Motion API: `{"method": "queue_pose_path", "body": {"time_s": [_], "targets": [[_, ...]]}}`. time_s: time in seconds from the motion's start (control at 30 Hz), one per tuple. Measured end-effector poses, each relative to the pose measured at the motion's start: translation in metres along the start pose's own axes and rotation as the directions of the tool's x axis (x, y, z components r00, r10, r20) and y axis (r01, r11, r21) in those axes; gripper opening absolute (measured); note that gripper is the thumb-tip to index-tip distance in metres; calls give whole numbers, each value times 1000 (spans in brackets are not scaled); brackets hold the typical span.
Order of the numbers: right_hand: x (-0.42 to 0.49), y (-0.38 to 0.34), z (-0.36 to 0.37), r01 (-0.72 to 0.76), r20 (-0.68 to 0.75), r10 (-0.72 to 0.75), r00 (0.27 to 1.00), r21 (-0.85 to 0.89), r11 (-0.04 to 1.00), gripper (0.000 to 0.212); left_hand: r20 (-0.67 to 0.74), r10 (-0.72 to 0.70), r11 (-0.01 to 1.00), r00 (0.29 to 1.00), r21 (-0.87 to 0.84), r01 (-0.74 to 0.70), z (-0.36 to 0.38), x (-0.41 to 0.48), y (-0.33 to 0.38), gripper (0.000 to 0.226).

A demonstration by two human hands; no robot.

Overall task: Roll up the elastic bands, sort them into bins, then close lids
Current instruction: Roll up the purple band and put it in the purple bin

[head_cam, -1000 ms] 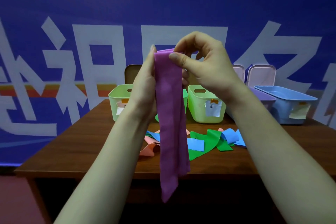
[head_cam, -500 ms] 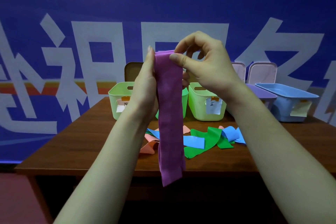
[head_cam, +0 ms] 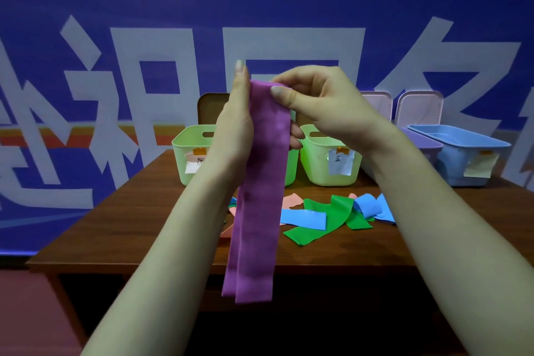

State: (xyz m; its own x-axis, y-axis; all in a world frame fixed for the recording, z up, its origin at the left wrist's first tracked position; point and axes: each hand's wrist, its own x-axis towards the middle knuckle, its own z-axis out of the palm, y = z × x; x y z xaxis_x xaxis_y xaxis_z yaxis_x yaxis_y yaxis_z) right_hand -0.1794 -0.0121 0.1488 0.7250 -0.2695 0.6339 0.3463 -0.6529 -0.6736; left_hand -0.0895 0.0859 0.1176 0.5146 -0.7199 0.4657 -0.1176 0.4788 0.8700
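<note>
**Containers**
- Row of 5 open bins at back of tabletop [head_cam: 130, 225], mid-frame.
- 3 light-green bins: left [head_cam: 185, 153] and right [head_cam: 318, 165] each w/ paper label on front; middle one [head_cam: 292, 165] mostly hidden.
- Purple bin [head_cam: 424, 144] and blue bin [head_cam: 462, 159] at right; blue has a yellowish label.
- Contents: can't tell, view too low to see inside.
- Lids upright behind the row: brown lid [head_cam: 211, 107], 2 pale pink lids [head_cam: 419, 104].

**Hidden / unclear**
- Label writing too small to read.
- Middle green bin is behind band and hands; purple bin is partly behind right forearm.
- Loose bands on tabletop overlap in a pile, centre-right: green [head_cam: 326, 220], blue [head_cam: 303, 218], salmon [head_cam: 291, 199]. Count unclear.

**Task item**
- Purple band [head_cam: 260, 182]: held up in air, centre frame, in front of bins.
- Hangs straight down, doubled lengthwise, not rolled. Lower ends reach below tabletop's front edge.
- Right hand [head_cam: 323, 107]: thumb and forefinger pinch the top end.
- Left hand [head_cam: 234, 130]: thumb straight up along band's left edge, fingers behind it, tips showing at its right edge.
</note>
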Motion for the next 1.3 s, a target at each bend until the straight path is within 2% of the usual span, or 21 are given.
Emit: {"method": "queue_pose_path", "body": {"time_s": [0.1, 0.27, 0.43, 0.5, 0.67, 0.77, 1.0, 1.13, 1.23, 1.3], "targets": [[-2, -3, 2, 48, -83, -48, 995, 0, 999, 4, -23, -22, 997, 999, -74, 21, 1, 1, -2, 74], [5, -4, 4, 76, -228, -103, 968, -124, 989, 6, -92, -31, 991, 995, -130, 19, -1, 2, -17, 74], [8, -5, 13, 39, -277, -72, 958, -123, 992, 6, -110, -39, 958, 993, -286, 6, 18, 1, -26, 77], [9, -4, 12, 25, -295, -66, 953, -138, 990, 7, -164, -51, 932, 985, -363, -12, 16, 5, -30, 67], [7, 1, 9, -13, -282, -20, 959, -116, 993, 5, -162, -65, 929, 985, -370, 0, 15, 8, -34, 72], [7, 3, 8, -18, -285, -8, 958, -87, 996, 5, -132, -79, 941, 988, -336, 30, 12, 9, -32, 75], [6, 4, 1, -33, -290, 37, 956, 19, 999, 8, -184, -35, 963, 982, -268, -15, 5, 16, -34, 62], [6, 2, -4, -23, -304, 16, 953, -20, 1000, 8, -253, 168, 983, 953, -32, -182, -1, 14, -28, 41], [4, -1, -5, -7, -299, -1, 954, -25, 1000, 10, -134, 298, 948, 945, 155, -277, -10, 13, -23, 5], [3, -3, -6, -1, -292, -15, 956, -52, 999, 12, -54, 326, 923, 944, 235, -305, -14, 11, -21, 9]]}}
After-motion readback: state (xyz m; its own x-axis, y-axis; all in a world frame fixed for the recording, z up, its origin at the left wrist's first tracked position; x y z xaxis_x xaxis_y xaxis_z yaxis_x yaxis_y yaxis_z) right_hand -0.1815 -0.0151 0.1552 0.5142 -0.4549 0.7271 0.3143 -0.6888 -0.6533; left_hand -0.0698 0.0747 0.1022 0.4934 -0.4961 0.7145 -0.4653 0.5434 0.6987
